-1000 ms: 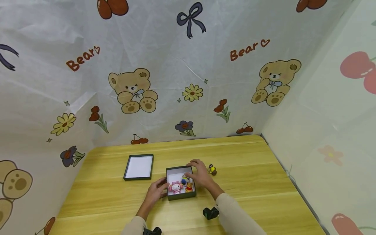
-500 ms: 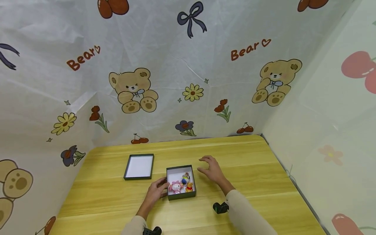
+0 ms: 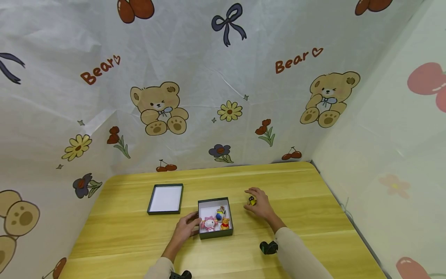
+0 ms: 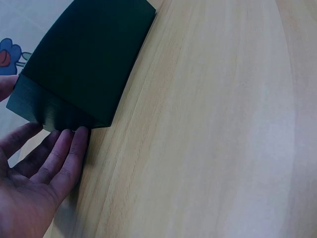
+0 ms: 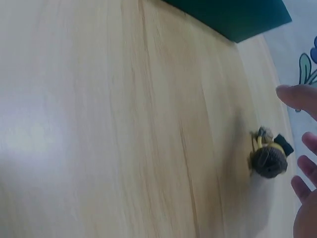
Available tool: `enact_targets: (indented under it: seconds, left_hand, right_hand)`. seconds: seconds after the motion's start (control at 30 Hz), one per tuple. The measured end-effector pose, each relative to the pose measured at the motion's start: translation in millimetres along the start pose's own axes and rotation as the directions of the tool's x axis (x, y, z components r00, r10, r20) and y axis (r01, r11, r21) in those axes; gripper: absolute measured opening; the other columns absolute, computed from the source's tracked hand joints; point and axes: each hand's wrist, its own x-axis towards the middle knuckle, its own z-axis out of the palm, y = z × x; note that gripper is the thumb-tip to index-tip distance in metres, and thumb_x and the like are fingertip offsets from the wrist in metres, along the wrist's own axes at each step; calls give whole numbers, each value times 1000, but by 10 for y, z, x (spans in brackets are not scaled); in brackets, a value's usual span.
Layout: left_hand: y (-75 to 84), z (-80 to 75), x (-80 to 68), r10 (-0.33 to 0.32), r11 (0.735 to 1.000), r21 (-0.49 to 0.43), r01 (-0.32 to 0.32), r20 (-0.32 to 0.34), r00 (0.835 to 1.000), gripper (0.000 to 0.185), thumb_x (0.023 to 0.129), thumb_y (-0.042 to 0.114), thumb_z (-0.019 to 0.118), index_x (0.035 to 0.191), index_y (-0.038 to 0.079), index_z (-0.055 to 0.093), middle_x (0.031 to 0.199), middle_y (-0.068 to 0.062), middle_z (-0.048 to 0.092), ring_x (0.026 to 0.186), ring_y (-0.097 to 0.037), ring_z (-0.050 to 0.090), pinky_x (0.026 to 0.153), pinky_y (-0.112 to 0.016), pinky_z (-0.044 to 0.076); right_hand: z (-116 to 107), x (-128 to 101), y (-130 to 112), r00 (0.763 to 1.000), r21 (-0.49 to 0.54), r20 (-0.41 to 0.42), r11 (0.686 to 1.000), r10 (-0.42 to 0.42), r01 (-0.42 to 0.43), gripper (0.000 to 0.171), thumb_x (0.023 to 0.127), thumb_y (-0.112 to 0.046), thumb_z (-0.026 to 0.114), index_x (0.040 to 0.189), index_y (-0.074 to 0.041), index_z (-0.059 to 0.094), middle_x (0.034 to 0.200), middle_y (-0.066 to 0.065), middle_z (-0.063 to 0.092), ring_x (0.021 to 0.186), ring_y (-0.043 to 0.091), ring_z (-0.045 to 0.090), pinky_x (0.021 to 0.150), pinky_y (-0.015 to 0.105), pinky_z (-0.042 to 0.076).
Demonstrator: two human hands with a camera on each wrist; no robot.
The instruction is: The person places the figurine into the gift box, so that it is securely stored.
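Note:
Near the middle of the table, my left hand (image 3: 184, 225) holds the left side of an open dark green box (image 3: 216, 233), thumb at the rim; its fingertips (image 4: 81, 134) touch the box's outer wall in the left wrist view. Inside lie a pink-and-white figurine (image 3: 209, 223), a blue-and-yellow figurine (image 3: 219, 215) and a yellow bear figurine (image 3: 225, 223) in red. Right of the box, my right hand (image 3: 262, 206) has thumb and fingers spread around a small yellow-and-dark bee figurine (image 3: 252, 200). In the right wrist view the bee figurine (image 5: 269, 159) stands apart from the fingers.
A shallow lid (image 3: 165, 198), dark-edged and white inside, lies left of the box and farther back. The wooden table (image 3: 139, 240) meets a patterned cloth wall (image 3: 195, 147) at the back and a pale wall (image 3: 369, 155) at the right.
My right hand has withdrawn from inside the box and moved right to the bee figurine, its fingers spreading. My left hand has stayed at the box.

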Motion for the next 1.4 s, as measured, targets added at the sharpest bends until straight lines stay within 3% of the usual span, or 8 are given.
enact_targets:
  seconds: [0.23,0.43,0.77,0.97,1.23,1.4]
  left_hand:
    - [-33,-19,18,2,1000,-11,-2,7,1000,57,96,19,59,140,-13,39,137,-33,45,110,-30,59,84,-39,56]
    - [-37,-26,33,-12,1000,-10,12,0,1000,56,96,19,59,140,-11,40,137,-32,45,112,-30,58,84,-38,56]
    - [-11,-8,35,-9,1000,-10,9,-5,1000,56,96,17,59,139,-13,40,136,-33,46,110,-29,58,84,-39,56]
    - [31,-8,2,-8,1000,-23,9,20,1000,53,98,12,55,139,-16,36,135,-36,44,111,-31,57,85,-42,56]
    - [324,21,-195,11,1000,-23,-10,43,999,52,97,8,54,138,-19,36,135,-39,42,112,-34,56,88,-44,54]
    - [273,19,-165,19,1000,-9,-18,32,999,53,97,10,55,138,-18,36,135,-38,43,113,-34,56,87,-43,55]
  right_hand:
    - [2,12,140,998,80,41,996,42,-45,59,78,1,76,133,3,53,136,24,45,126,46,40,99,60,40]
    - [-58,-2,170,988,111,122,988,96,-110,65,78,5,74,138,4,47,139,26,41,119,48,48,93,56,48]
    - [-178,12,259,970,94,210,986,119,-141,56,80,4,72,133,4,53,126,20,53,114,38,52,96,56,45]
    - [-198,18,292,964,84,224,983,141,-163,53,81,1,73,130,4,55,116,14,56,106,31,53,90,50,48]
    - [-195,29,308,969,85,209,984,134,-155,49,78,-2,77,123,2,60,107,9,58,97,24,53,83,42,47]
    - [-211,29,301,968,97,206,981,146,-168,50,77,-2,78,123,2,60,106,10,59,96,24,53,82,41,47]
